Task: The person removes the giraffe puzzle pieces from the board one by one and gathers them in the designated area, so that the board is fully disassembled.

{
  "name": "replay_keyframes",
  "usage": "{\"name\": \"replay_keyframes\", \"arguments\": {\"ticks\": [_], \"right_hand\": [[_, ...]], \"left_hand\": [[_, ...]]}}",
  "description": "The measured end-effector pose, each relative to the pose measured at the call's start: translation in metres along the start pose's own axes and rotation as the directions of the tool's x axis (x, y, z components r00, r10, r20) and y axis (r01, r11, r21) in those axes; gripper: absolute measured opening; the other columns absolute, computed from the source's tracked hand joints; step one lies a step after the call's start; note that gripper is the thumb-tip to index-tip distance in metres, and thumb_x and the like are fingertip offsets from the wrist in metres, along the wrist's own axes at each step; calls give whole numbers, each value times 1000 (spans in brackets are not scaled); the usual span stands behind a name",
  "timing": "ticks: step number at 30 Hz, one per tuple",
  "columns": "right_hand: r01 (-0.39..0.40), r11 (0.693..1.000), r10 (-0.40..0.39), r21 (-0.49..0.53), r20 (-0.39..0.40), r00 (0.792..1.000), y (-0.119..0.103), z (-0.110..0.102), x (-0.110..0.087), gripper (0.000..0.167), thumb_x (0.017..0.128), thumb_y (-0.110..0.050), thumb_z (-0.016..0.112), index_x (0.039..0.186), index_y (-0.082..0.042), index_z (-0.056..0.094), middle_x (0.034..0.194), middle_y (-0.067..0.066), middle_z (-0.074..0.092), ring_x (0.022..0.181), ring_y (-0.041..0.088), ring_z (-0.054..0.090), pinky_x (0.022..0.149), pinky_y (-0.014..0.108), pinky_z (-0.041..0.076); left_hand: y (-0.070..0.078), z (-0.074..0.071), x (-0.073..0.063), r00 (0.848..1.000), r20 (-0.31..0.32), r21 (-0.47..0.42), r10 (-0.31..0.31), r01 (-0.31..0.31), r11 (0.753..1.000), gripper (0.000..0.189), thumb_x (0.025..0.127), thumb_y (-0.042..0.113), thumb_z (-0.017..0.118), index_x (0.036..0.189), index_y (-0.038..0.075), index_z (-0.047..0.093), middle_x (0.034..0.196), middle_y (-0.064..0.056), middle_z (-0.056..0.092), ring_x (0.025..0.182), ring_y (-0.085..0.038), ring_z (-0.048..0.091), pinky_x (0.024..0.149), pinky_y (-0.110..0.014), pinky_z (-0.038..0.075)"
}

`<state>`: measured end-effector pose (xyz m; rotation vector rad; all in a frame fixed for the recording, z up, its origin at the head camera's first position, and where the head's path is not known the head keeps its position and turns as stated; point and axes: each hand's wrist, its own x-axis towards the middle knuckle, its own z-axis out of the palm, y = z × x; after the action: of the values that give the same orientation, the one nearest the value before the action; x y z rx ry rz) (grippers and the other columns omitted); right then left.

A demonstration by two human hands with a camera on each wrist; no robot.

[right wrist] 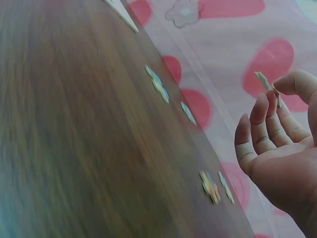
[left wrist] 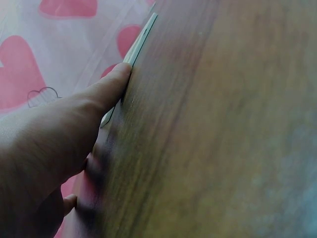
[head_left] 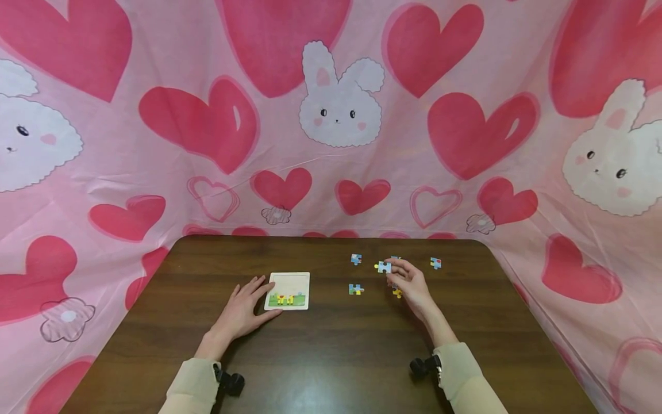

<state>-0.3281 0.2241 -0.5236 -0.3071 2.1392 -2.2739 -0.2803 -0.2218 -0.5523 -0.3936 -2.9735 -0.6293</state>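
Thumb and fingertips of my right hand (head_left: 410,284) pinch a blue puzzle piece (head_left: 384,267) with a yellow tab, held above the table; the right wrist view shows this piece (right wrist: 265,82) edge-on. My left hand (head_left: 242,310) rests at the left side of a square puzzle tray (head_left: 289,275), fingertips and thumb touching its frame. A green strip with yellow figures (head_left: 285,300) fills the tray's lower part, below a pale area. Under and behind the right hand lie a yellow piece (head_left: 396,292) and a blue piece (head_left: 395,257), both partly hidden.
Loose pieces lie on the brown wooden table (head_left: 320,356): a blue one (head_left: 356,259), a green and blue one (head_left: 355,289), and a blue one with red (head_left: 436,263) at the right. A pink cloth with hearts and rabbits (head_left: 341,115) hangs behind the table.
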Motion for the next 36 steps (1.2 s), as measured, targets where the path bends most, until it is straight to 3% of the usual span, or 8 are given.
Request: {"name": "replay_keyframes", "arguments": {"ticks": [4,10,25,31,36], "right_hand": [[16,1000,-16,17,-22,1000,0,-17,-6,40,105,7,63,144,16,55,101,-2,73,82,5,69,79,24,62],[30,999,-29,14,-39,999,-1,-42,-14,34,105,7,63,139,10,62,96,-7,71,83,6,69,80,24,63],[-2,1000,2,8,-47,999,-2,-108,-38,30,106,7,63,130,-6,74,99,-7,74,83,4,69,78,21,62],[-12,994,6,-111,-53,999,-2,-125,-46,30,105,6,64,128,-10,75,98,-7,74,84,4,70,75,20,60],[-20,951,1,-307,-62,998,-2,-127,-46,28,100,9,68,128,5,71,93,-12,72,79,0,67,68,18,55]], "left_hand": [[-1,0,0,1000,-1,5,1,-1,1000,82,94,58,82,159,12,59,172,-24,47,162,-48,41,130,-78,26],[-1,0,0,1000,-1,8,0,0,1000,82,94,57,82,159,13,59,172,-24,47,162,-48,41,130,-78,26],[0,0,1,1000,3,-2,0,0,1000,82,94,58,81,159,13,59,172,-23,46,163,-48,40,130,-78,25],[1,-1,1,1000,7,-2,-4,4,1000,82,94,58,81,159,14,59,172,-23,46,162,-49,40,130,-78,25],[0,-1,1,1000,9,-4,-6,6,1000,83,94,59,81,160,14,58,172,-23,46,163,-49,39,131,-78,24]]}}
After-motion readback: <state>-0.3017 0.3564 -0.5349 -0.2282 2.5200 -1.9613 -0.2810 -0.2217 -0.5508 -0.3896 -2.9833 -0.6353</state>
